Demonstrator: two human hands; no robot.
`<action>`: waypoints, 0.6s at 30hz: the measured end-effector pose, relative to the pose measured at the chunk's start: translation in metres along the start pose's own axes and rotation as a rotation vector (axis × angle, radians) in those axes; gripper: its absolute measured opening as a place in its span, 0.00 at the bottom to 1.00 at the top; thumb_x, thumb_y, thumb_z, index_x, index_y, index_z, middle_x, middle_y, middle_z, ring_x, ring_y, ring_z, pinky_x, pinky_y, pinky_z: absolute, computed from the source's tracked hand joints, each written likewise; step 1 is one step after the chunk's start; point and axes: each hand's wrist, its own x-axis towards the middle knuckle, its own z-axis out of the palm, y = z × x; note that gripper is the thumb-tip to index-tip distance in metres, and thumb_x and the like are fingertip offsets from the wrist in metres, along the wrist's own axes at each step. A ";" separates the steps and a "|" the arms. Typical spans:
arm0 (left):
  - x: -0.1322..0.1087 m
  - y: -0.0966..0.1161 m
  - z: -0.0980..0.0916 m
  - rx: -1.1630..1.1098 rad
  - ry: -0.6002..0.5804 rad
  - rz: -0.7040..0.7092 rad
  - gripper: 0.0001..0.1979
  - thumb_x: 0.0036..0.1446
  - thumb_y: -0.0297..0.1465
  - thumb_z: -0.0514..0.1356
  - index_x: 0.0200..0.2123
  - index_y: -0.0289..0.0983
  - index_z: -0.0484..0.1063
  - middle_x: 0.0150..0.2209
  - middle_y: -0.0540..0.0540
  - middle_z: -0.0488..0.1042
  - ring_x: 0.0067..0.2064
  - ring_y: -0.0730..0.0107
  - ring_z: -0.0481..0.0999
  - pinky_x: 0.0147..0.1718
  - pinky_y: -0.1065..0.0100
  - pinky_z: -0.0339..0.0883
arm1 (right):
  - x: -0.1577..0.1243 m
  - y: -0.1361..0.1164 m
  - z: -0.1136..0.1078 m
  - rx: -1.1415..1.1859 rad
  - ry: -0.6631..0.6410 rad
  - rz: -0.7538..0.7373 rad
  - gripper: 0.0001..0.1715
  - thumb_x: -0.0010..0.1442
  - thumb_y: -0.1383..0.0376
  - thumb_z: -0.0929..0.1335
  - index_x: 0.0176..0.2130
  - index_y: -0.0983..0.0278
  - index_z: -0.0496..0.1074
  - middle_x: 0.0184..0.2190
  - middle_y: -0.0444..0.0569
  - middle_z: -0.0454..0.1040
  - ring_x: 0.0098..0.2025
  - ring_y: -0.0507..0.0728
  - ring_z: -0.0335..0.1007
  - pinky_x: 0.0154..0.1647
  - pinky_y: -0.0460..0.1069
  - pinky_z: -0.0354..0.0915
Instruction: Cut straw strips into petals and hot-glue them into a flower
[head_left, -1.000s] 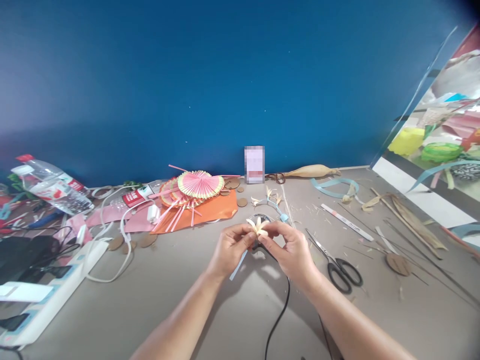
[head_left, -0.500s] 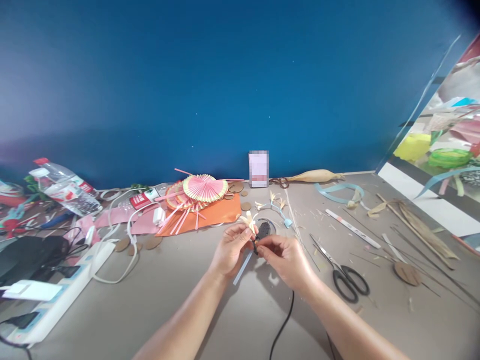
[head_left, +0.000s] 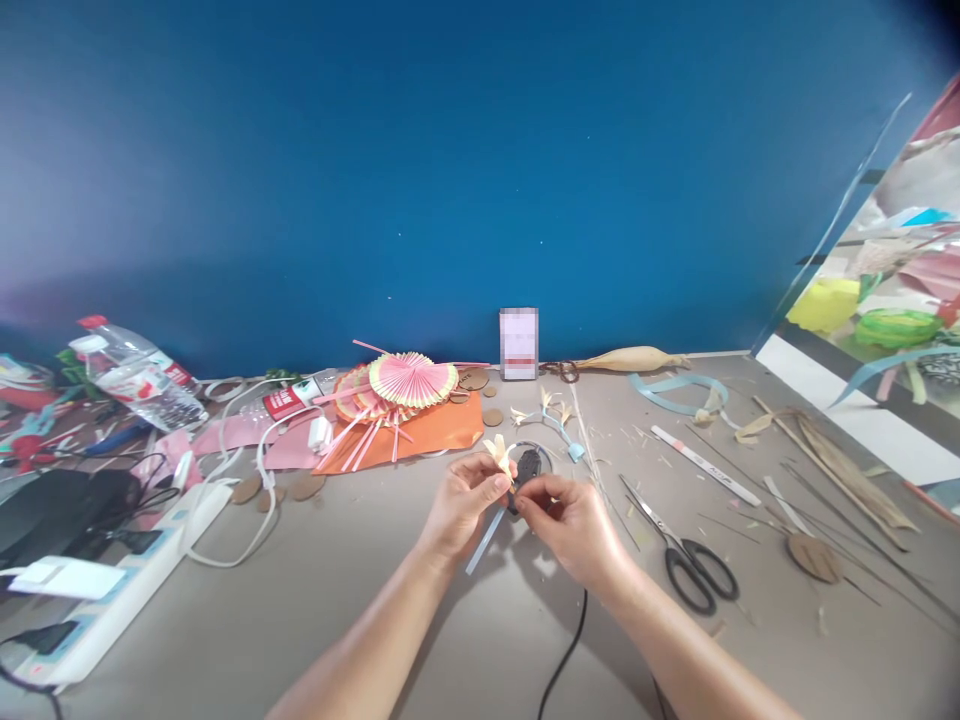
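A small cream-coloured flower (head_left: 498,455) is pinched between the thumb and fingers of my left hand (head_left: 469,498). My right hand (head_left: 564,512) is closed, its thumb and forefinger pressed together at the flower's stem just below the petals. Behind my fingertips lies a black glue gun (head_left: 529,464), partly covered, with a translucent glue stick (head_left: 486,540) jutting toward me and a black cord (head_left: 574,640) running to the front. Farther back, several similar cream flowers sit on a light blue stem (head_left: 553,419) on the table.
Black-handled scissors (head_left: 686,560), a white pen-like strip (head_left: 705,465), thin sticks and a round wooden slice (head_left: 814,557) lie at right. Pink paper fans (head_left: 414,380) rest on orange paper (head_left: 442,430). At left are a power strip (head_left: 127,590) and plastic bottles (head_left: 146,385). A blue wall (head_left: 480,180) stands behind.
My left hand has tipped the flower slightly left and lower, so its petals turn more toward me. My right fingertips stay at the stem. The whole view has shifted slightly.
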 end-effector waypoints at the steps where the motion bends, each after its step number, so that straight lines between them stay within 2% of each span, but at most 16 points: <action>1: 0.000 -0.001 0.000 0.009 0.008 0.004 0.08 0.39 0.32 0.66 0.23 0.33 0.73 0.26 0.49 0.68 0.23 0.79 0.63 0.23 0.74 0.56 | 0.000 0.000 0.000 -0.005 0.000 -0.009 0.08 0.52 0.65 0.64 0.27 0.65 0.71 0.19 0.43 0.67 0.19 0.48 0.57 0.18 0.42 0.54; 8: 0.002 -0.005 -0.006 0.122 -0.010 0.108 0.09 0.42 0.31 0.64 0.19 0.33 0.69 0.23 0.50 0.66 0.24 0.79 0.63 0.25 0.74 0.57 | 0.000 -0.001 -0.002 -0.067 -0.001 -0.101 0.08 0.54 0.65 0.63 0.29 0.64 0.72 0.22 0.44 0.70 0.21 0.48 0.60 0.21 0.43 0.56; 13: -0.004 0.000 -0.003 0.366 -0.034 0.302 0.09 0.47 0.29 0.61 0.18 0.34 0.66 0.23 0.50 0.65 0.26 0.76 0.64 0.26 0.73 0.59 | -0.002 -0.006 -0.004 -0.108 0.020 -0.190 0.09 0.55 0.65 0.63 0.29 0.64 0.72 0.22 0.44 0.69 0.22 0.49 0.60 0.22 0.43 0.56; 18: -0.010 0.003 0.000 0.555 -0.028 0.491 0.03 0.49 0.27 0.59 0.25 0.35 0.70 0.26 0.47 0.67 0.29 0.72 0.67 0.28 0.72 0.62 | -0.002 -0.012 -0.004 -0.162 0.050 -0.271 0.09 0.56 0.65 0.63 0.29 0.64 0.71 0.22 0.44 0.68 0.22 0.49 0.60 0.23 0.43 0.56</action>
